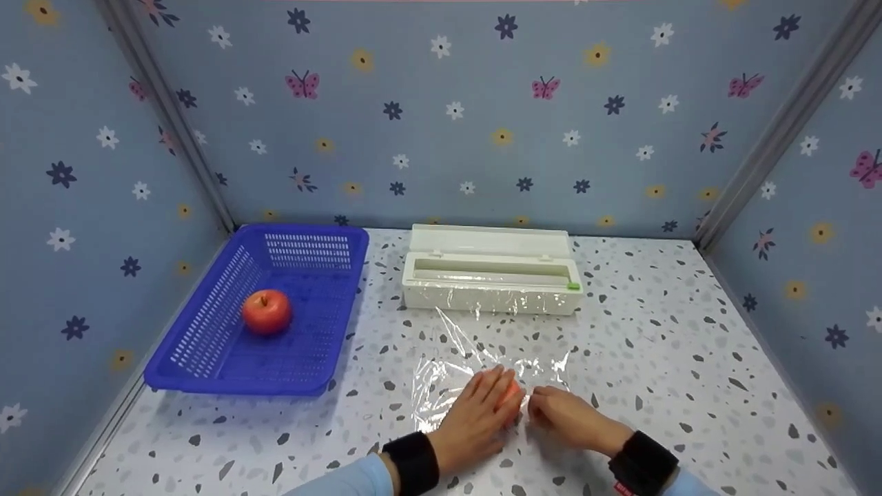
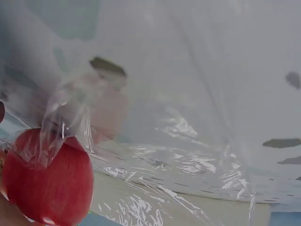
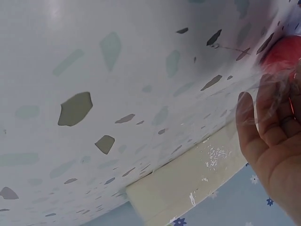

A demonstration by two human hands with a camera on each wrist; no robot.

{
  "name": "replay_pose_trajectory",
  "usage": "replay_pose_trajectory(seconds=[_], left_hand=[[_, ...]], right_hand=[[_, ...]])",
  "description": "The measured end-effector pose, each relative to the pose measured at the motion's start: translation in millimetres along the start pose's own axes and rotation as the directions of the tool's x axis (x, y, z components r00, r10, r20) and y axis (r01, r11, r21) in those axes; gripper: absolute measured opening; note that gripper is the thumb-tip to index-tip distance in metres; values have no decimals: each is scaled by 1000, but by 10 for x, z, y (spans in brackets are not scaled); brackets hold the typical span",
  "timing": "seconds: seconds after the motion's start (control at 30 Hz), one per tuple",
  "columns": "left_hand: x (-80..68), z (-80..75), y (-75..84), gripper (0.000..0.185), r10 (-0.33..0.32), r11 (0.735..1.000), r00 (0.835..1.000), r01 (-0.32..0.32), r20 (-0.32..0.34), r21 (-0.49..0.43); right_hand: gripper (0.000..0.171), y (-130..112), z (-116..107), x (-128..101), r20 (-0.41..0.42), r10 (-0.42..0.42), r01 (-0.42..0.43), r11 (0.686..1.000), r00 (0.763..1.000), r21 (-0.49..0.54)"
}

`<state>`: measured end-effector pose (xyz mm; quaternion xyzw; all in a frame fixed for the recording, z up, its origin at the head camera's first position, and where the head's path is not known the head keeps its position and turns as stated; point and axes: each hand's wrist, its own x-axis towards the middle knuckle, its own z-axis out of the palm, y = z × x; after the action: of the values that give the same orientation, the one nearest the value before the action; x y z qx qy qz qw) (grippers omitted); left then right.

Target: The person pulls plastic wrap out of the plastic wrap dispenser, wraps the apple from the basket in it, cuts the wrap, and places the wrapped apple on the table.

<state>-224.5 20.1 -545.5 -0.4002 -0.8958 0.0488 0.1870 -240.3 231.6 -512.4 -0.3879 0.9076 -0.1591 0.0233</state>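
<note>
Two hands (image 1: 474, 421) (image 1: 570, 417), two apples (image 1: 511, 401) (image 1: 267, 312), one clear film (image 1: 433, 387)

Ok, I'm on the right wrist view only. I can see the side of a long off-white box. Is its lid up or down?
Observer: Up. In the head view, the white hinged lid is tipped back behind the long off-white box.
Operator: Where's the other hand?
Observer: The left hand has its fingers over the round red apple cropped at your right edge.
Operator: Any other fruit?
Observer: One: a second apple, also round and red, sits in the blue perforated plastic basket at the head view's left.
</note>
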Motion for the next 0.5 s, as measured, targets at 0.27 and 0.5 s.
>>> replay_pose_trajectory(seconds=[0.27,0.5], left_hand=[[27,88,5,64,35,995,999,-35,0,93],[134,67,-127,49,99,995,989,-99,-111,4]], right_hand=[[16,-19,-10,26,42,42,-45,997,998,68],[15,-3,-32,19,24,64,-66,994,998,91]])
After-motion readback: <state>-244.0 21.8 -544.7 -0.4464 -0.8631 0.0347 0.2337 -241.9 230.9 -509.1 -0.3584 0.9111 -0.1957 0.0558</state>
